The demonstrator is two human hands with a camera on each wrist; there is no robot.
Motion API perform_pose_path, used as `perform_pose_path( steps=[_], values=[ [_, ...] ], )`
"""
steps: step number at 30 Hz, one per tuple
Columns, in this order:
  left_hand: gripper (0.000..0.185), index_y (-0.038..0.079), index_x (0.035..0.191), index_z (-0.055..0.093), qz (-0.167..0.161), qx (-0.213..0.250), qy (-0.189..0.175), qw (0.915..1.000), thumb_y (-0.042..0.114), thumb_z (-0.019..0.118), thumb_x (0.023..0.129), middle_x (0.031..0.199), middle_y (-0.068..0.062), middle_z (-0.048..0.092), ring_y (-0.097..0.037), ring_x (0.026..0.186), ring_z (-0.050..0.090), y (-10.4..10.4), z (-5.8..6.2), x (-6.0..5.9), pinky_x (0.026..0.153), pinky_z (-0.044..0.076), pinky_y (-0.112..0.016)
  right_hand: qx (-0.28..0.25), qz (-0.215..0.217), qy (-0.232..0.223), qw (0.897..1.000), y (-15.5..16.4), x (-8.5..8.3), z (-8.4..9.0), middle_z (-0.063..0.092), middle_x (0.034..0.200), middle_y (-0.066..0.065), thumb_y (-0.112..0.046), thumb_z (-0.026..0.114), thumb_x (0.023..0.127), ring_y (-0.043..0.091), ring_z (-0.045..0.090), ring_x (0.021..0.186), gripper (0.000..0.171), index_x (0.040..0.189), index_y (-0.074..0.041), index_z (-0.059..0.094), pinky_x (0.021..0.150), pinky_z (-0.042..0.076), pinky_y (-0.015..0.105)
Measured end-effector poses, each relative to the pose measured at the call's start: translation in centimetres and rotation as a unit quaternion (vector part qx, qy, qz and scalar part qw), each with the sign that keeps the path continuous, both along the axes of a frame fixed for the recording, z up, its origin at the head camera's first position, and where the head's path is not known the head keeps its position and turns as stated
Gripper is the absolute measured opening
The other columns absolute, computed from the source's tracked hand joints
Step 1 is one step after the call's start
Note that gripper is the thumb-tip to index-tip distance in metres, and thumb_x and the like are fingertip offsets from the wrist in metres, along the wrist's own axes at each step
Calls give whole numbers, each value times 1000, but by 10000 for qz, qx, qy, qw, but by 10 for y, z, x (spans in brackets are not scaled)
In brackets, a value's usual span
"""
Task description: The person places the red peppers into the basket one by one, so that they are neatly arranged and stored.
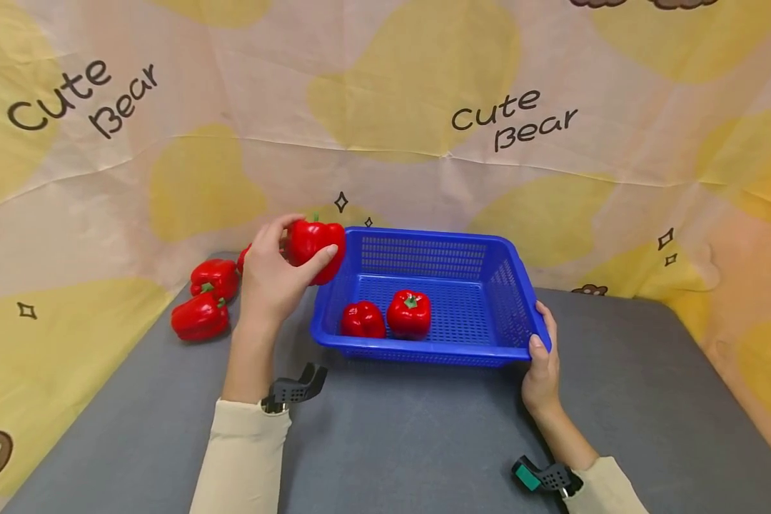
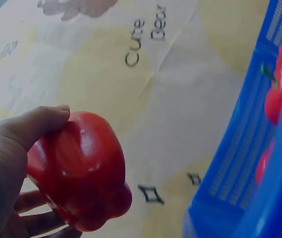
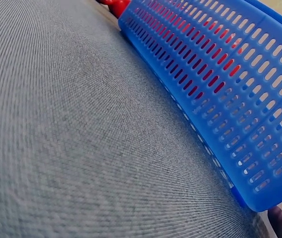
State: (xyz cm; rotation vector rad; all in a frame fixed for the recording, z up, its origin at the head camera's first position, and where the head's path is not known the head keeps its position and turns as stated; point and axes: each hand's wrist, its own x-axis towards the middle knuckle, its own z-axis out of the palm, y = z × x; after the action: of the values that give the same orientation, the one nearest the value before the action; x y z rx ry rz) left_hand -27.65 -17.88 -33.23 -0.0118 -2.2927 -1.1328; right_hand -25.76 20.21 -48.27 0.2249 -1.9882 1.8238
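My left hand grips a red bell pepper and holds it in the air by the left rim of a blue plastic basket. The left wrist view shows that held pepper close up, thumb over its top, with the basket wall to the right. Two red peppers lie inside the basket near its front. My right hand holds the basket's front right corner, thumb on the rim. The right wrist view shows the basket's side wall over grey cloth.
Three more red peppers lie on the grey table at the far left, among them one and another. A yellow and pink printed backdrop closes off the back and both sides.
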Motion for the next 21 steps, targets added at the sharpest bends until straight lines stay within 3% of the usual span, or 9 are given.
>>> perform_pose_path(
  steps=[5,12,16,21],
  values=[
    [64,16,137,57,-308,-20,5,9995,40,81,83,131,-9,62,-25,117,58,24,13,0,92,59,-51,-51,-34,-12,10000,1,1,0,40,153,1,-29,33,100,10,44,129,59,158,-21,32,101,36,19],
    [64,20,140,56,-912,716,35,9933,43,78,84,134,-5,61,-22,119,59,61,28,-1,92,60,-44,116,-144,-56,9998,0,1,-4,39,157,6,-30,32,100,9,43,131,59,158,-22,32,103,35,19],
    [64,22,140,55,-1114,952,9,9892,45,77,85,134,-5,60,-23,119,60,78,24,-1,89,62,-44,256,-199,-99,9994,2,4,-6,38,159,8,-30,31,100,7,43,132,59,159,-23,31,104,35,16],
    [62,21,139,56,-1000,1486,-79,9838,44,77,85,135,-4,59,-23,117,61,94,13,-6,89,62,-44,203,-177,29,9996,2,2,-1,38,158,9,-28,32,100,9,43,132,59,158,-22,32,105,35,16]
  ],
)
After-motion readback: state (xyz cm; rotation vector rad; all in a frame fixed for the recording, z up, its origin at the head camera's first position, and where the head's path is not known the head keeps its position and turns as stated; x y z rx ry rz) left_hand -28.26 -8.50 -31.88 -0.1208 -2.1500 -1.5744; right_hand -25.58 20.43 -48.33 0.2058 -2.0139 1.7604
